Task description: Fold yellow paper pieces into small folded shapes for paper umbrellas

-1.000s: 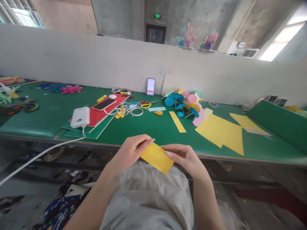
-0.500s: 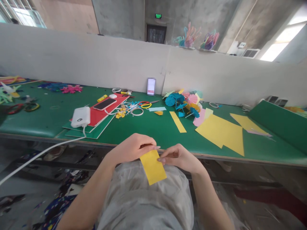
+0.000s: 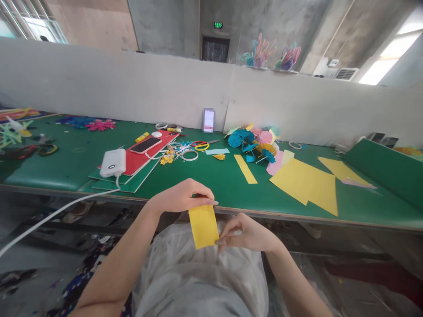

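A small yellow paper piece (image 3: 203, 227) hangs above my lap, just off the table's front edge. My left hand (image 3: 187, 195) pinches its top edge, fingers closed. At the paper's lower right corner, my right hand (image 3: 246, 233) has thumb and fingertips closed on it. On the table beyond lie a narrow yellow strip (image 3: 245, 169), a pale blue strip (image 3: 217, 151) and a small folded yellow piece (image 3: 219, 156). Large yellow sheets (image 3: 306, 181) rest to the right.
The green table (image 3: 185, 180) carries scissors (image 3: 201, 145), a phone (image 3: 146, 145) on a red board, a white power bank (image 3: 113, 163) with a cable running left, and paper umbrellas (image 3: 243, 139). A small upright screen (image 3: 208, 120) leans against the white partition (image 3: 148, 88).
My right hand has moved down along the paper's right side to its lower corner. The paper has swung slightly left and hangs straighter, with my left hand still on its top.
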The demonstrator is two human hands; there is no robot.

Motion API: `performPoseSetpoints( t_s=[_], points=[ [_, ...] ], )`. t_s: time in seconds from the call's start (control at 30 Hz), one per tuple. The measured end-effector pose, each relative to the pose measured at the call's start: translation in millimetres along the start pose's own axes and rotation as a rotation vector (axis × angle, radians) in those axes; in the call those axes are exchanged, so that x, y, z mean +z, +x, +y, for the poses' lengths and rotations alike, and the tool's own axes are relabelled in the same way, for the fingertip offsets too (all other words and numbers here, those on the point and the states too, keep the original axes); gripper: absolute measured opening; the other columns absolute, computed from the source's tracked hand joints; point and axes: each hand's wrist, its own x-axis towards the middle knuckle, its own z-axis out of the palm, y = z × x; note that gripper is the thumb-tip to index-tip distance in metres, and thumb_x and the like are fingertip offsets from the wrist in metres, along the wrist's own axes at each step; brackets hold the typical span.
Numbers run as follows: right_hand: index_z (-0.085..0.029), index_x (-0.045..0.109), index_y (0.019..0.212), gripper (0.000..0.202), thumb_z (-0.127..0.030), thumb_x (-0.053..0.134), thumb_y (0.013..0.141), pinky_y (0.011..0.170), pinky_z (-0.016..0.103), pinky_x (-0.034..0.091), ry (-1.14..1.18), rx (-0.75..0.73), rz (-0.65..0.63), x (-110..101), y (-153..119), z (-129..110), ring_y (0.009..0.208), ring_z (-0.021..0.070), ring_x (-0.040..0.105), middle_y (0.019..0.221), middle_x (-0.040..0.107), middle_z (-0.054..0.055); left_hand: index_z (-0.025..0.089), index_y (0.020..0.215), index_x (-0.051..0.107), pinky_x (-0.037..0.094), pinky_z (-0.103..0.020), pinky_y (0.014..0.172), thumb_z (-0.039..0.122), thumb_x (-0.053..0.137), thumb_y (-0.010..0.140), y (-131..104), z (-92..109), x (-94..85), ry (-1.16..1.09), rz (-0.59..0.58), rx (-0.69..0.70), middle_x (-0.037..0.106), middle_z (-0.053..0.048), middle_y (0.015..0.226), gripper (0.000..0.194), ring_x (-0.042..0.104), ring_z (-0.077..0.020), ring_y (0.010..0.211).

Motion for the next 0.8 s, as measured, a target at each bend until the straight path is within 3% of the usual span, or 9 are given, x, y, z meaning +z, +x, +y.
performPoseSetpoints(
  t_s=[0.13,0.3,0.47,0.57,0.63,0.7,0.8],
  points=[
    [-0.02,0.077,0.077,0.011,-0.022,0.067,0.074,0.066,0.03,0.055,0.005,0.053,-0.024,3,-5,6,0.066,0.0194,0.07,0.072,0.075,0.003,0.019,0.084,0.073,0.041,-0.021,0.064,0.032,0.051,0.088,0,-2,-4.0,0.024,-0.048,0.004,0.072,-0.003,0.08,0.026,0.061,-0.0156,0.071],
    [-0.018,0.078,0.075,0.011,-0.017,0.068,0.071,0.06,0.026,0.055,0.018,0.115,-0.087,4,-13,22,0.063,0.0195,0.071,0.068,0.075,0.004,0.018,0.078,0.071,0.039,-0.019,0.059,0.038,0.054,0.086,-5,-3,-15.6,0.031,0.12,-0.075,0.068,-0.001,0.072,0.027,0.057,-0.013,0.064],
    [-0.016,0.076,0.081,0.018,-0.029,0.064,0.079,0.07,0.028,0.052,0.097,0.034,0.118,-1,-12,12,0.071,0.0179,0.068,0.076,0.074,0.005,0.018,0.082,0.072,0.039,-0.02,0.062,0.035,0.052,0.087,-2,-3,-13.2,0.049,0.031,-0.038,0.07,-0.002,0.078,0.026,0.059,-0.0144,0.07],
    [-0.016,0.073,0.094,0.031,-0.041,0.067,0.076,0.066,0.028,0.051,0.222,-0.031,0.104,5,-1,6,0.071,0.0174,0.065,0.081,0.072,0.005,0.018,0.082,0.072,0.039,-0.021,0.061,0.033,0.05,0.088,7,-4,-4.8,0.041,-0.03,-0.034,0.07,-0.002,0.079,0.028,0.058,-0.0146,0.07],
    [-0.015,0.073,0.083,0.031,-0.044,0.07,0.073,0.06,0.025,0.049,0.247,-0.003,0.131,10,6,7,0.063,0.0153,0.062,0.071,0.07,0.003,0.018,0.082,0.071,0.037,-0.021,0.057,0.035,0.05,0.087,13,-4,-1.2,0.036,-0.044,-0.033,0.067,-0.002,0.074,0.028,0.055,-0.0131,0.065],
    [-0.013,0.069,0.07,0.032,-0.046,0.07,0.072,0.049,0.022,0.046,0.214,0.041,0.17,14,12,12,0.051,0.012,0.056,0.06,0.064,0.001,0.018,0.089,0.069,0.034,-0.02,0.052,0.038,0.052,0.087,16,-5,-0.2,0.018,0.013,-0.039,0.059,0.001,0.066,0.026,0.049,-0.0108,0.058],
    [-0.013,0.063,0.065,0.035,-0.047,0.068,0.074,0.037,0.018,0.032,0.16,0.024,0.288,16,15,19,0.039,0.0063,0.042,0.052,0.053,-0.003,0.022,0.114,0.058,0.035,-0.019,0.05,0.042,0.046,0.09,13,-8,1.9,-0.098,0.185,-0.086,0.05,0.004,0.064,0.033,0.046,-0.0096,0.054]
  ],
)
